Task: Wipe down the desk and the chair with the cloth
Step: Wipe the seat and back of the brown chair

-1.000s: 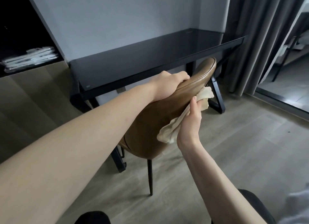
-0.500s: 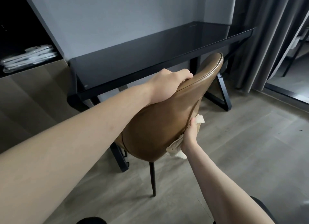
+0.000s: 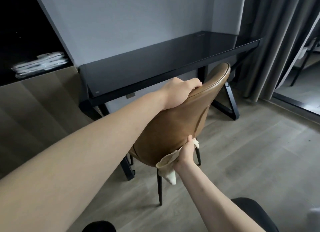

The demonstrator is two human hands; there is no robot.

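The chair wipe is in hand: nearest, the right hand (image 3: 186, 152) presses the soft cream cloth (image 3: 167, 164) low on the smooth, curved tan leather chair (image 3: 174, 126), fingers round it, the left hand (image 3: 180, 91) clamps the top edge, so sweeping upward likely comes next, the glossy black bench (image 3: 164, 58) beyond.

Two bare forearms, no sleeves in sight up to the frame edge. No watch, bracelet or ring to be seen on the left hand (image 3: 180, 93) or the right hand (image 3: 187, 152). No gloves either. Left forearm long and broad in the wide-angle view, filling the lower left; right forearm slimmer, lower right. Dark, black-looking clothing over the knees (image 3: 254, 212) at the bottom edge, smooth, plain, no visible print or seams.
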